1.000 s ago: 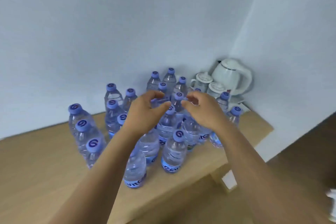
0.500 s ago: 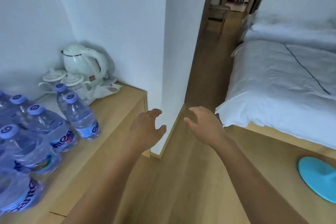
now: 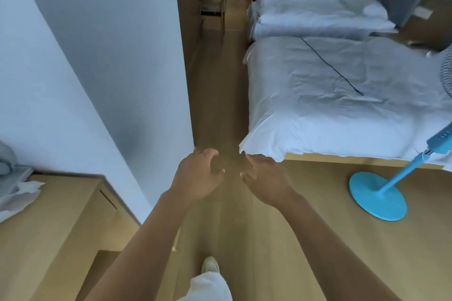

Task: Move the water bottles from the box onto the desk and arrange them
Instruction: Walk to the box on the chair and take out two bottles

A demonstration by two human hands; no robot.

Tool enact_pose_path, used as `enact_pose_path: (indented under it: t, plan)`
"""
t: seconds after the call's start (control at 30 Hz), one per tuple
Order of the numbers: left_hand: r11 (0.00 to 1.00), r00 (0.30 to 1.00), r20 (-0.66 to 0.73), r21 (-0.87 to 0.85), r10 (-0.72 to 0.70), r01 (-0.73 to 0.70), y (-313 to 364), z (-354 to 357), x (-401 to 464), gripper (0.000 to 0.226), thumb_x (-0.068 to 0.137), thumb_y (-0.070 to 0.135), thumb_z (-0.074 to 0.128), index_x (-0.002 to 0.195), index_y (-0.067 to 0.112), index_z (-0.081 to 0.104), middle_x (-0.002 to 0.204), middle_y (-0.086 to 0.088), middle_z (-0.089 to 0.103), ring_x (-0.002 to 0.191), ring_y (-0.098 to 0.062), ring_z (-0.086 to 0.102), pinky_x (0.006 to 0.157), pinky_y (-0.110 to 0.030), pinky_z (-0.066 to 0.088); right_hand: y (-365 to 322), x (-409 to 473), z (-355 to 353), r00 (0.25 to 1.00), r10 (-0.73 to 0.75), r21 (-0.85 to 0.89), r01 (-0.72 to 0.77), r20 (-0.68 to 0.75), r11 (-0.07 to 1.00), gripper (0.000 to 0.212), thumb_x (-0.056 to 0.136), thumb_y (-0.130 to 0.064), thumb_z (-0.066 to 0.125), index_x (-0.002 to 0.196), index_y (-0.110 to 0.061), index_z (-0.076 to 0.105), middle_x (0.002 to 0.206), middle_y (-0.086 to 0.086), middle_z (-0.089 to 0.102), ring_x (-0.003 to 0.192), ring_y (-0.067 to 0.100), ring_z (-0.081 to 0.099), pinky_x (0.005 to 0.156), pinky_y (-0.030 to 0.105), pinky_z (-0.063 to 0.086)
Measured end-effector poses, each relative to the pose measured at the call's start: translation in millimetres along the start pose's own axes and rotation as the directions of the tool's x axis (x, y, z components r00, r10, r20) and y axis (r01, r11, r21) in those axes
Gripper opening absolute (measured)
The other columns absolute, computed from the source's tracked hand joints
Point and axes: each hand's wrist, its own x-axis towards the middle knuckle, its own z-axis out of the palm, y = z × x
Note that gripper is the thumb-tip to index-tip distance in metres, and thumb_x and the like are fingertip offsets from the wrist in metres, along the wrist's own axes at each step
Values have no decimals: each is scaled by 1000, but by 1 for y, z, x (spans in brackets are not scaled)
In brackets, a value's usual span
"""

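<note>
My left hand (image 3: pixel 199 177) and my right hand (image 3: pixel 265 179) hang in front of me over the wooden floor, both with loosely curled fingers and nothing in them. They are a hand's width apart. The wooden desk (image 3: pixel 61 215) fills the lower left corner, its end nearest me bare. No water bottle and no box is in view.
A white wall corner (image 3: pixel 146 80) juts out left of centre, with a narrow floor passage beyond it. A bed with white bedding (image 3: pixel 330 95) stands on the right. A blue fan base (image 3: pixel 376 195) sits on the floor at right. My shoe (image 3: pixel 210 267) is below.
My view has swung right, away from the bottles on the desk to the floor and bed. Both hands let go of the bottles and now hang free, holding nothing.
</note>
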Motion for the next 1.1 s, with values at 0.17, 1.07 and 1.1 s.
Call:
enact_pose_path:
  t: [0.17,1.07,1.1]
  plan:
    - [1000,1000,10,29,4,-5,-13,-12,116,50,90,39,56,136,21,45,138,4,52,124,-18,49,101,-29,37,11,101,-23,999,33,-81,-31,16,996,53,97,-35,41,144,-13,29,146,3,37,132,19,33,103,31,31]
    - [988,989,66,98,-129,122,-15,15,642,55,91,39,55,140,16,42,146,2,42,133,-18,41,106,-33,36,168,628,-114,997,-65,-157,71,42,985,55,96,-40,41,143,-15,31,147,0,37,134,19,33,108,32,30]
    - [986,988,71,106,-137,129,-16,17,663,56,92,39,53,141,15,40,148,1,39,134,-18,39,107,-33,34,175,651,-118,996,-73,-162,80,49,983,55,96,-41,41,144,-15,31,148,0,36,135,19,32,108,32,30]
